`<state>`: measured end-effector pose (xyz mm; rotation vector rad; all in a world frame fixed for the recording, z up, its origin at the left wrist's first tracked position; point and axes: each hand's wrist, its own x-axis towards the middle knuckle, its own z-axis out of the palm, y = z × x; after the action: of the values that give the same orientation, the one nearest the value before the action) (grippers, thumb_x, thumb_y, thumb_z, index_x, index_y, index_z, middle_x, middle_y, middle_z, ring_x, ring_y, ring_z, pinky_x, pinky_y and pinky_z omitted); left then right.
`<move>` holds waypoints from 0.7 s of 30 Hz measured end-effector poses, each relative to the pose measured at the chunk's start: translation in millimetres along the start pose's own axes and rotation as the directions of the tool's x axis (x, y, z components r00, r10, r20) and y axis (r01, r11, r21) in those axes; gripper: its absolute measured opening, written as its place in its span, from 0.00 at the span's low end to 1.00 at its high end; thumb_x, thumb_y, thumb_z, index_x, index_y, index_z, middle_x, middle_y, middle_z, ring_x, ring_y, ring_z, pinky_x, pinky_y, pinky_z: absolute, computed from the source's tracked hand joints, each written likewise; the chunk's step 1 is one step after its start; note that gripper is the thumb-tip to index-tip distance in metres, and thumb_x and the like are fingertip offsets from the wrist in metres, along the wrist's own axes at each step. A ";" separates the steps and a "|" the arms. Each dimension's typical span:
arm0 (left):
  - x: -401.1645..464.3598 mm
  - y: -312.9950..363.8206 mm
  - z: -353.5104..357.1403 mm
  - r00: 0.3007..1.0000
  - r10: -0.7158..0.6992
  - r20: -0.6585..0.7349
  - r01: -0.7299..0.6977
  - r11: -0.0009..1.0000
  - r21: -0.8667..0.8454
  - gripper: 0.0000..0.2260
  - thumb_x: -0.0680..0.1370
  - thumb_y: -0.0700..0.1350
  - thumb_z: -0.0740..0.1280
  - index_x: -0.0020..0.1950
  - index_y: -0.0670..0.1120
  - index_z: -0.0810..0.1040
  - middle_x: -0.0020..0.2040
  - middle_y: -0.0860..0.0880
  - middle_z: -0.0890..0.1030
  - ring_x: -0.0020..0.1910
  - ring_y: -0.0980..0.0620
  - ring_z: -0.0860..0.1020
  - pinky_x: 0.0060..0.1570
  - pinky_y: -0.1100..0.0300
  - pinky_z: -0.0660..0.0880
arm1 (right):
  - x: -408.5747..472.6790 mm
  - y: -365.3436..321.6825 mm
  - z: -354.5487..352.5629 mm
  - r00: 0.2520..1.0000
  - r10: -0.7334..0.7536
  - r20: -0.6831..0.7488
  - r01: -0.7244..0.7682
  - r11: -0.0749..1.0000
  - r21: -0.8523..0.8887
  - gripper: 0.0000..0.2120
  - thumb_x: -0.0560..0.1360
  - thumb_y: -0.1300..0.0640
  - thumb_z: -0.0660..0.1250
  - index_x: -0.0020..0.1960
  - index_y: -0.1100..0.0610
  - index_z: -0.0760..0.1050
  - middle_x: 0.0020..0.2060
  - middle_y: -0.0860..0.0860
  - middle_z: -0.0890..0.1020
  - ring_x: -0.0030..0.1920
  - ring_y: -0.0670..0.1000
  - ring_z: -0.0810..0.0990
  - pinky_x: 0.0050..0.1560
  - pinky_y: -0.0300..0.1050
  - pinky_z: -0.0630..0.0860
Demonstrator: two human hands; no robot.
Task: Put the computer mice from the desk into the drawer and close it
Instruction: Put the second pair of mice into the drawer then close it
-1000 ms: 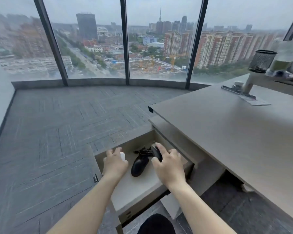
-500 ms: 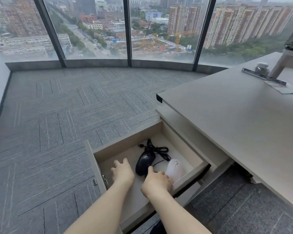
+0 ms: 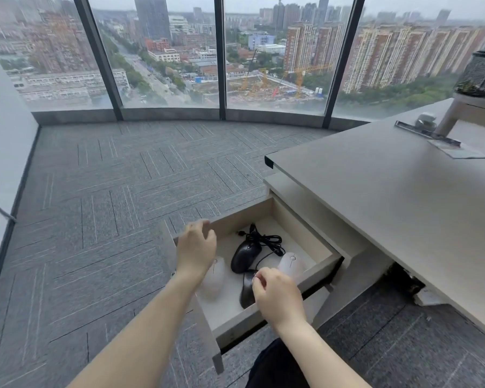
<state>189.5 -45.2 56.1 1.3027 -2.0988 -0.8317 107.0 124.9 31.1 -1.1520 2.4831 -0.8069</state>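
Observation:
The drawer (image 3: pixel 324 266) under the desk (image 3: pixel 398 197) stands pulled out. Inside lie several mice: a black wired mouse (image 3: pixel 245 256) with its coiled cable (image 3: pixel 266 239), a white mouse (image 3: pixel 291 264) on the right, another white mouse (image 3: pixel 214 278) on the left, and a second black mouse (image 3: pixel 247 288) near the front. My left hand (image 3: pixel 196 249) hovers over the drawer's left side, fingers apart, holding nothing. My right hand (image 3: pixel 277 296) is above the front black mouse with its fingers curled; it partly hides that mouse.
Grey carpet tiles cover the floor to the left and ahead. Floor-to-ceiling windows run along the far side. On the desk's far right are a metal clamp plate (image 3: pixel 429 135), a stand leg and a mesh pen holder (image 3: pixel 480 74). My dark-clothed knee (image 3: pixel 275 365) is below the drawer.
Both hands have lifted and drawn back from the mice. A white mouse on the left and a second black mouse at the front now lie uncovered in the drawer. The camera tilted up a little.

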 end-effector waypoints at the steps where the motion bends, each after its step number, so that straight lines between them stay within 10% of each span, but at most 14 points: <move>1: -7.0 -4.2 -9.1 0.998 -0.016 -0.061 0.013 0.999 -0.045 0.15 0.78 0.44 0.61 0.64 0.46 0.76 0.62 0.45 0.78 0.59 0.46 0.77 0.56 0.53 0.73 | -11.3 -0.8 0.8 1.000 -0.024 -0.018 0.025 0.999 0.035 0.11 0.79 0.52 0.58 0.45 0.54 0.77 0.42 0.48 0.79 0.43 0.50 0.77 0.45 0.48 0.76; 6: -44.5 -38.5 -37.1 0.950 -0.253 -0.184 0.206 0.948 -0.243 0.14 0.79 0.44 0.58 0.63 0.45 0.74 0.60 0.44 0.79 0.53 0.45 0.77 0.47 0.54 0.71 | -66.3 -8.3 17.5 0.996 -0.074 0.038 0.067 0.983 0.170 0.15 0.76 0.40 0.61 0.41 0.50 0.76 0.38 0.46 0.80 0.41 0.46 0.78 0.45 0.49 0.79; 11: -74.1 -73.0 -30.1 0.800 -0.585 0.131 0.536 0.598 -0.596 0.13 0.78 0.48 0.59 0.58 0.43 0.75 0.51 0.42 0.79 0.50 0.42 0.78 0.50 0.49 0.75 | -100.5 -15.8 33.7 0.990 -0.052 0.130 0.037 0.993 0.116 0.30 0.62 0.22 0.61 0.49 0.46 0.74 0.45 0.43 0.81 0.46 0.44 0.79 0.47 0.48 0.78; 17: -93.6 -69.0 -10.8 0.742 -0.550 0.383 0.622 0.353 -0.699 0.11 0.80 0.49 0.57 0.50 0.45 0.76 0.42 0.48 0.78 0.40 0.50 0.76 0.38 0.57 0.73 | -111.7 -19.2 53.5 0.989 -0.018 0.149 0.014 1.000 0.026 0.22 0.66 0.28 0.65 0.49 0.42 0.66 0.49 0.42 0.80 0.49 0.46 0.79 0.47 0.49 0.78; 21: -90.3 -65.9 -4.3 0.742 -0.533 0.407 0.625 0.330 -0.707 0.13 0.80 0.49 0.58 0.56 0.46 0.78 0.52 0.46 0.81 0.47 0.49 0.78 0.39 0.56 0.74 | -108.9 -11.8 49.6 0.996 0.019 0.089 -0.020 1.000 0.013 0.20 0.71 0.31 0.64 0.49 0.46 0.67 0.47 0.44 0.81 0.46 0.48 0.79 0.41 0.46 0.73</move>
<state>266.8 13.3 0.4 1.4224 -0.8912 -1.9332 207.2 184.2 0.9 -1.1319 2.4088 -0.7493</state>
